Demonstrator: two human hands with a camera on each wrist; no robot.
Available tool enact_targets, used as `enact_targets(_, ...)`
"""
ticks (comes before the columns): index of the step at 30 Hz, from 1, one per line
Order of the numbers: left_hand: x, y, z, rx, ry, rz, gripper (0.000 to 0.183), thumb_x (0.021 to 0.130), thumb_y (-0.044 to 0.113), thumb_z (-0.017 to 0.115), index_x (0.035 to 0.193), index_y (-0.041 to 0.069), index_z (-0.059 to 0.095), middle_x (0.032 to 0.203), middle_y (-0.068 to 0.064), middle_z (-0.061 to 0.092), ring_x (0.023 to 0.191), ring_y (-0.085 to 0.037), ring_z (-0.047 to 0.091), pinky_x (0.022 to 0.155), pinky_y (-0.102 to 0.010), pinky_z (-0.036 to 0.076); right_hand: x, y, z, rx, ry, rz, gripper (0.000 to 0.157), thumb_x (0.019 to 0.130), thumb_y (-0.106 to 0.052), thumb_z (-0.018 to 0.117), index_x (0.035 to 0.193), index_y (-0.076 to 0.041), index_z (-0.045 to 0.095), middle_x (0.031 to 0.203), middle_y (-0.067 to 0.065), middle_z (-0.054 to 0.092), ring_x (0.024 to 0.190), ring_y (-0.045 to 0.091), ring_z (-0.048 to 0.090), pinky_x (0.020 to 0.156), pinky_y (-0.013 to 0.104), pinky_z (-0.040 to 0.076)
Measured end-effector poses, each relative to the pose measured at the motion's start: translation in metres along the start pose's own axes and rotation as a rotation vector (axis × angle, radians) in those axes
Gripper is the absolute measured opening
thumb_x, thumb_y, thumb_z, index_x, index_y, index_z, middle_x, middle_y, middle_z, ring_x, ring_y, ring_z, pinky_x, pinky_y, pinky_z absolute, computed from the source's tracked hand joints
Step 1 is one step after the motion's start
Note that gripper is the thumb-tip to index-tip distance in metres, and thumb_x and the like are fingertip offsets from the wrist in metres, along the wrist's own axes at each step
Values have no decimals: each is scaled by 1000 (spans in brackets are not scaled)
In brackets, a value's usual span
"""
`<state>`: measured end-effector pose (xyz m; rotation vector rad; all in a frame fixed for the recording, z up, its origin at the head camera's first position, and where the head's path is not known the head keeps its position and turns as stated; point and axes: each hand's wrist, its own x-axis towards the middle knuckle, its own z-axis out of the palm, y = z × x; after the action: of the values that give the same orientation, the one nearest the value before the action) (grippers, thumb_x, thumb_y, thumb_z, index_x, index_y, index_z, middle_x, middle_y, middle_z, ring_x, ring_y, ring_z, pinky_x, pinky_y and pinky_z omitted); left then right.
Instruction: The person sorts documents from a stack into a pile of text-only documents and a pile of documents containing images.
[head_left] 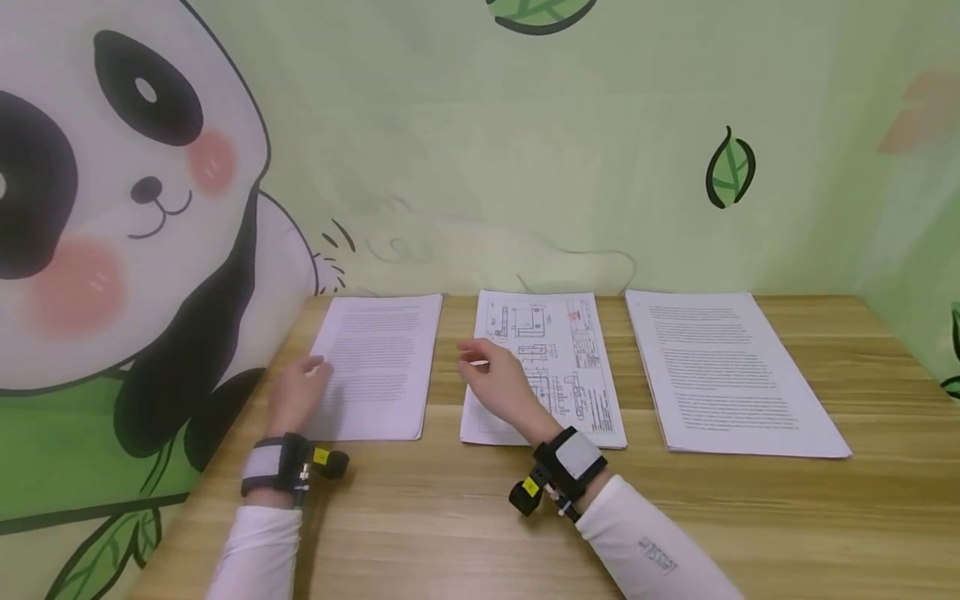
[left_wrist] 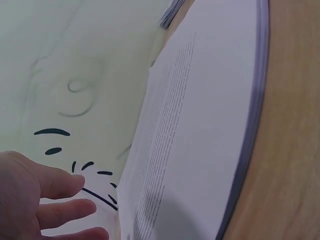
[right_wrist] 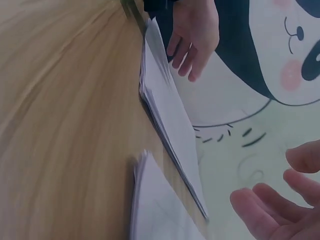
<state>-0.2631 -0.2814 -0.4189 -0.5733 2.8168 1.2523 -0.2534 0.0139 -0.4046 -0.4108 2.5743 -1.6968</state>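
Three stacks of paper lie side by side on a wooden table. My left hand [head_left: 296, 393] hovers at the left edge of the left text stack [head_left: 375, 358], fingers loosely bent and holding nothing. Its fingers [left_wrist: 67, 212] look apart from the sheets in the left wrist view. Above the middle stack [head_left: 551, 321], printed with technical drawings, is my right hand [head_left: 501, 382], its fingers relaxed toward the left and nothing in them. The right wrist view shows its fingertips [right_wrist: 245, 200] off the paper. Part of the drawing is hidden under that hand.
The right text stack [head_left: 735, 375] lies beyond the right hand, slightly skewed. Bare wooden tabletop [head_left: 420, 525] stretches along the front. A pale green wall cloth [head_left: 450, 167] with a panda [head_left: 150, 192] stands directly behind the stacks and along the left.
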Motion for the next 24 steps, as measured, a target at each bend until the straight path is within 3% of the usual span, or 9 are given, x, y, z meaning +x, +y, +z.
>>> enact_targets(4,4,-9,-5,44,-29,2,58,97,35,40,143,1,32,148,-27,31,133,-46,30,105,-64,27,7,-5,16,35,-61,40,41,91,-17,54,131,-8,51,128,17,58,113,30,57,95,44,50)
enact_targets(8,8,-16,-6,96,-73,26,61,96,34,41,143,-3,30,147,-30,31,132,-48,29,106,-64,27,11,-4,28,98,-98,136,47,90,-22,56,135,-10,48,135,15,53,122,30,51,99,46,46)
enact_targets(14,9,-15,-4,129,-127,5,64,96,37,40,144,-2,26,148,-30,27,133,-48,27,107,-64,25,16,7,42,240,-118,288,53,89,-26,56,139,-14,44,138,14,50,119,27,51,98,44,45)
enact_targets(21,9,-14,-4,129,-132,12,64,96,36,41,144,-4,27,148,-30,28,133,-48,27,107,-63,26,19,10,45,643,-173,433,58,91,-15,54,144,-7,33,135,20,49,121,31,51,104,46,43)
enact_targets(24,9,-14,-2,132,-122,20,62,96,34,41,143,-4,28,147,-31,29,133,-48,28,107,-63,26,22,13,45,737,-163,494,59,92,-13,53,146,-9,29,136,21,48,120,33,51,103,46,43)
